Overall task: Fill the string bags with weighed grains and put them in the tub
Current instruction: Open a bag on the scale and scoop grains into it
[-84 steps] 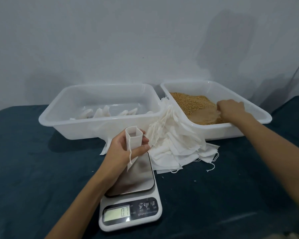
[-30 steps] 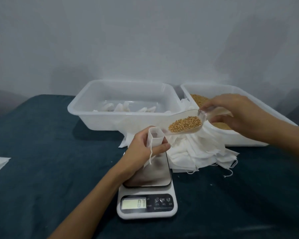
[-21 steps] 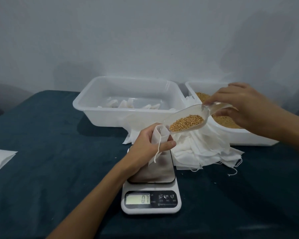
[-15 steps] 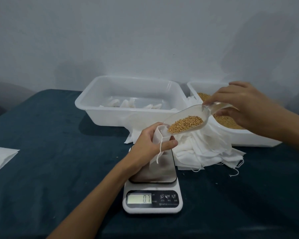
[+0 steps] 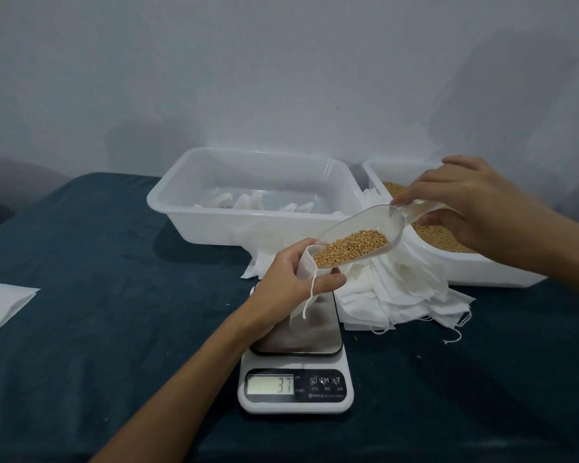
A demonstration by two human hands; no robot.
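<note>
Two clear plastic tubs stand side by side at the back of the dark blue cloth-covered counter [image 5: 81, 329]; the left translucent tub [image 5: 168, 202] holds about five small white filled bags [image 5: 244, 202], though the wall blurs the count; the right translucent tub [image 5: 482, 272] holds loose golden-brown grain [image 5: 445, 238]. One white digital kitchen scale [image 5: 296, 372] with a steel plate sits in front of them, its display reading 37; one heap of empty white string bags [image 5: 398, 295] lies between the scale and the right tub, spilling against both tubs' front edges; one white sheet [image 5: 0, 302] lies at the counter's left edge.

The counter left of the scale is bare up to that sheet, and bare in the near right corner.

The left hand [image 5: 288, 289] has its grip closed around one small white drawstring bag [image 5: 303, 262], held upright with its mouth open just above the scale's plate, string dangling. The right hand [image 5: 475, 202] has its grip closed on the handle of one clear plastic scoop [image 5: 365, 225] carrying grain, tilted down with its lip at the bag's mouth.
</note>
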